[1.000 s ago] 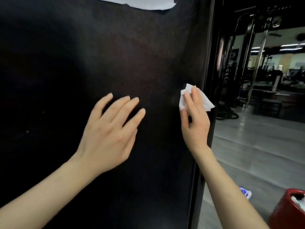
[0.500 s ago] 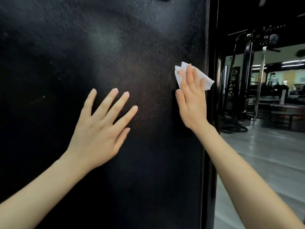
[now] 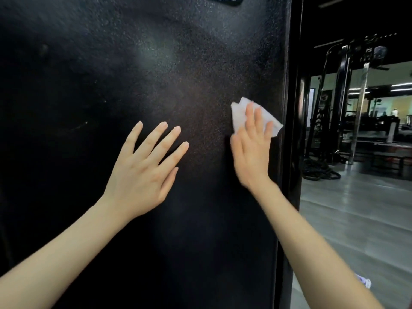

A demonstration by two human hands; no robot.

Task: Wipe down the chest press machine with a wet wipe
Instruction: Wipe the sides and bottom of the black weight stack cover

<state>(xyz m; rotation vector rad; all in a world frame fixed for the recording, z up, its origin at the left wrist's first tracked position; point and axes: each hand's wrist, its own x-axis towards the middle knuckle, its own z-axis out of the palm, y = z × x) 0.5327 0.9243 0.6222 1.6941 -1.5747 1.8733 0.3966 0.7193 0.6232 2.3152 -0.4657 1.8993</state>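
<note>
Since my right hand (image 3: 250,152) only presses the wipe (image 3: 238,115) flat against the panel (image 3: 156,63), with nothing pinched, I judge the wipe could slip from under the fingers on the rough surface, or bunch up and drop. It sits near the panel's right edge, so a stroke right may run off. Head view: right fingers straight, pointing up, over the wipe. Left hand (image 3: 142,172) lies spread flat further left, holding nothing, likely bracing.
</note>
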